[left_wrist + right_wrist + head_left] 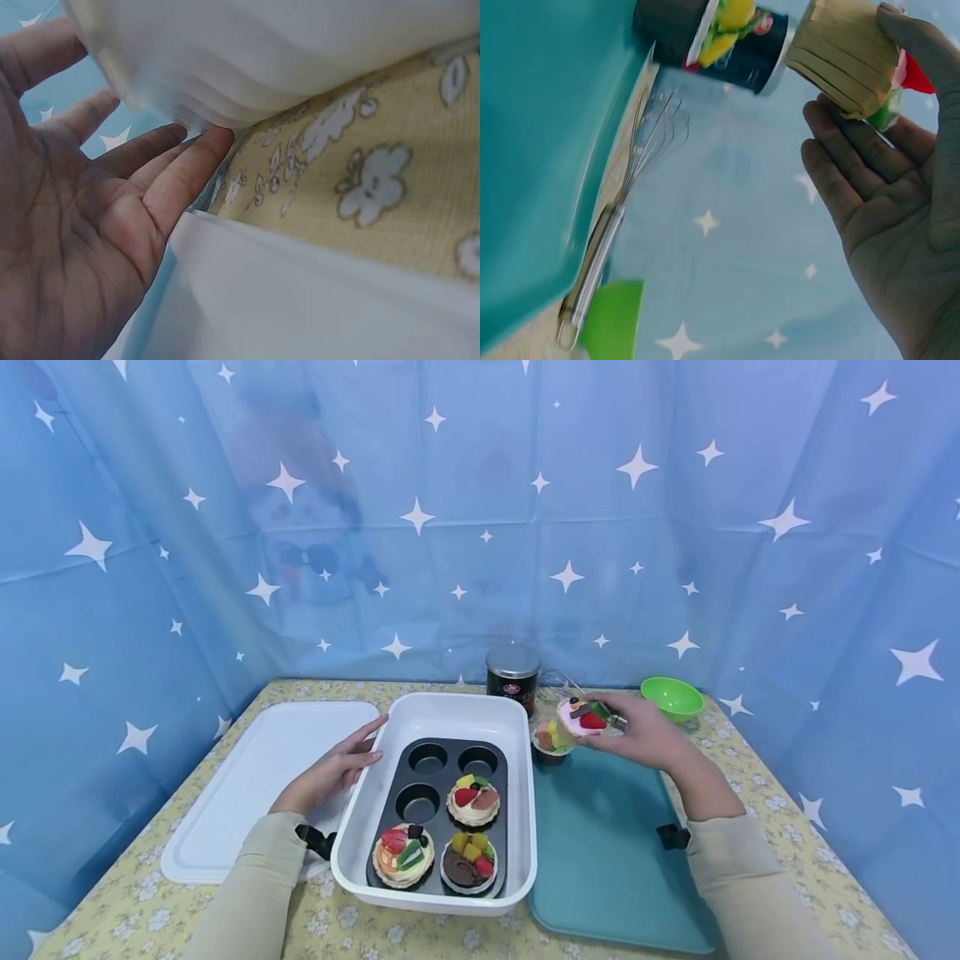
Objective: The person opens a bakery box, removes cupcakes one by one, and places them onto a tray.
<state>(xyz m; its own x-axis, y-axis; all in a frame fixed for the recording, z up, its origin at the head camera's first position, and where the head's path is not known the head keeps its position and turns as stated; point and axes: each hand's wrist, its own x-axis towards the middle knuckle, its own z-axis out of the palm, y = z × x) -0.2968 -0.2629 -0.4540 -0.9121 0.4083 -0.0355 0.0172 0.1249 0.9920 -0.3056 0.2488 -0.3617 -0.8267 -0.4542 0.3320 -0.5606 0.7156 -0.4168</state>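
My right hand (633, 731) pinches a cupcake (581, 717) with pink topping, red fruit and a tan pleated cup (844, 56), between thumb and fingers. It is held up beside another fruit-topped cupcake (551, 742) in a dark cup at the teal tray's far left corner. My left hand (333, 768), fingers extended, touches the left side of a white rectangular container (531, 793). Inside lies a dark muffin tin (393, 814). Three of its cups hold fruit-topped tarts: one in the middle row (472, 802), two in the near row (403, 857) (469, 864); the other three are bare.
A white lid (247, 777) lies left of the container, a teal tray (615, 852) to the right. A black can (513, 677), a whisk (619, 214) and a green bowl (672, 697) stand or lie along the back, before a blue star-patterned curtain (480, 560).
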